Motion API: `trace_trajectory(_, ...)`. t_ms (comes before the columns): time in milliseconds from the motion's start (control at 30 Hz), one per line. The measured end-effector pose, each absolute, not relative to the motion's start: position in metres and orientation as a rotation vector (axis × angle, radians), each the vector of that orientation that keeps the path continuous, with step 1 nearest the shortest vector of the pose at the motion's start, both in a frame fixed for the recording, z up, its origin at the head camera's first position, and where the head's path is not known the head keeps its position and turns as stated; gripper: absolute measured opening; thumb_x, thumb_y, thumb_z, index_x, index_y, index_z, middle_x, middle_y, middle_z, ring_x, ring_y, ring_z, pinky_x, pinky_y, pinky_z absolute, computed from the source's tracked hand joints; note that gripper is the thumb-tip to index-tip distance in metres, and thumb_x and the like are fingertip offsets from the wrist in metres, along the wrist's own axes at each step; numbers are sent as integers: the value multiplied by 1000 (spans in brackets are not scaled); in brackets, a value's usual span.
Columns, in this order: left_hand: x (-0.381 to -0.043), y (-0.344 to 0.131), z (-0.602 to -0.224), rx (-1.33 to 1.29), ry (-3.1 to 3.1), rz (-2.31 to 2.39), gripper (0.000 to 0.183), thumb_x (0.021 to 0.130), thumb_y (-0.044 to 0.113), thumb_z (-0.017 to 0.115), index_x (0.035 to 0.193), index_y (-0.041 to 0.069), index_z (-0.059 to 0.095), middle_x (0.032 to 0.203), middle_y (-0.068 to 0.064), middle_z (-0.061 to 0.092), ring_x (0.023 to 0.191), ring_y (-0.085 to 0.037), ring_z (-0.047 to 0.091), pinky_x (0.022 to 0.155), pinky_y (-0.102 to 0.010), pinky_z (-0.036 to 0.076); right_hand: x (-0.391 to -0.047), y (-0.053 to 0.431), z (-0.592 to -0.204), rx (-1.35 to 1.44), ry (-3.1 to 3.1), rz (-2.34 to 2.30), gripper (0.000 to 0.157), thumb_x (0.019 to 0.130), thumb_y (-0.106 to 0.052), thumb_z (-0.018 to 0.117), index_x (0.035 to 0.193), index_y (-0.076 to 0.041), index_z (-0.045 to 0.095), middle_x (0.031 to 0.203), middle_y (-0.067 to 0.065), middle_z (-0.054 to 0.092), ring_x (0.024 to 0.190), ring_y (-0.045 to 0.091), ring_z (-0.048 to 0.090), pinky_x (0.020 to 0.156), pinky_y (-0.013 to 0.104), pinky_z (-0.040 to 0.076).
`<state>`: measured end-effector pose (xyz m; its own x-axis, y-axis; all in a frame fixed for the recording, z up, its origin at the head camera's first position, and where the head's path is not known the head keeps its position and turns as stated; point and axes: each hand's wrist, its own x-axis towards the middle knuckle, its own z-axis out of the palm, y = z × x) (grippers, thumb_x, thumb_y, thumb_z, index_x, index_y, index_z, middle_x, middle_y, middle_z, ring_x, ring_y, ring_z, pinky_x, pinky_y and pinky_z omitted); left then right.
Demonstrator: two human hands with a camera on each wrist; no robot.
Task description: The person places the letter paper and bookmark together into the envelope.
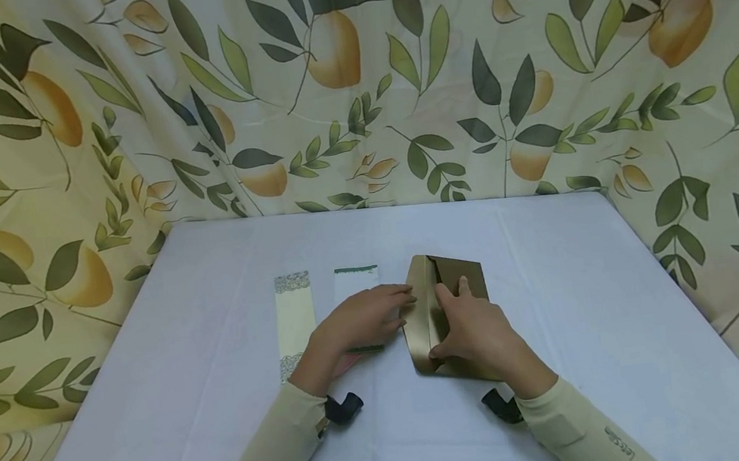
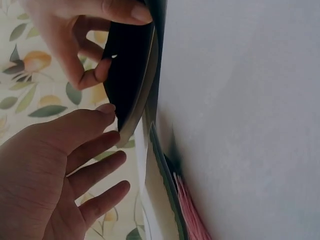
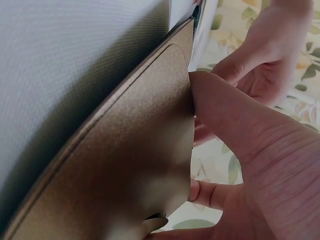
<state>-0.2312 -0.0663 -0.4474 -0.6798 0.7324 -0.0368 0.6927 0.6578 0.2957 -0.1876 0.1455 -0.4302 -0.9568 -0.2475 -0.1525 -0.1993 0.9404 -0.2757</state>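
A gold-brown envelope [image 1: 460, 277] lies on the table, its flap [image 1: 420, 323] folded out toward the left. My right hand [image 1: 479, 328] holds the envelope at its opening, with thumb and fingers spread along that edge; the right wrist view shows the thumb [image 3: 215, 102] against the edge. My left hand [image 1: 362, 319] is beside the flap, fingertips right at its outer edge. In the left wrist view the left hand's fingers [image 2: 107, 195] are extended and spaced apart. Below the left hand lies a pale bookmark [image 1: 355, 281] with green ends, partly hidden, and a pink tassel [image 2: 192, 212].
A cream bookmark [image 1: 294, 315] with grey patterned ends lies farther left on the white-covered table [image 1: 212, 294]. A curtain [image 1: 356, 110] printed with fruit and leaves hangs behind and along the sides. Dark wrist mounts [image 1: 343, 408] sit at both sleeves.
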Motion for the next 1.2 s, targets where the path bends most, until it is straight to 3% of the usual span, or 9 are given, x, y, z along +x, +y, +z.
trace_trajectory(533,-240,-80,-447,1135,2719,437,42,107,25,59,147,13,58,157,-5,47,144,-21,43,114,-37,36,-187,147,-430,-327,2919,-388,98,63,-40,100,137,0,50,147,50,31,82,48,68,62,52,56)
trace_trajectory(1200,-251,-111,-444,993,2733,529,42,105,21,63,146,11,59,153,-7,51,144,-23,43,116,-39,33,-184,145,-432,-312,2920,-386,102,64,-39,99,143,1,48,147,50,30,85,46,68,68,57,56)
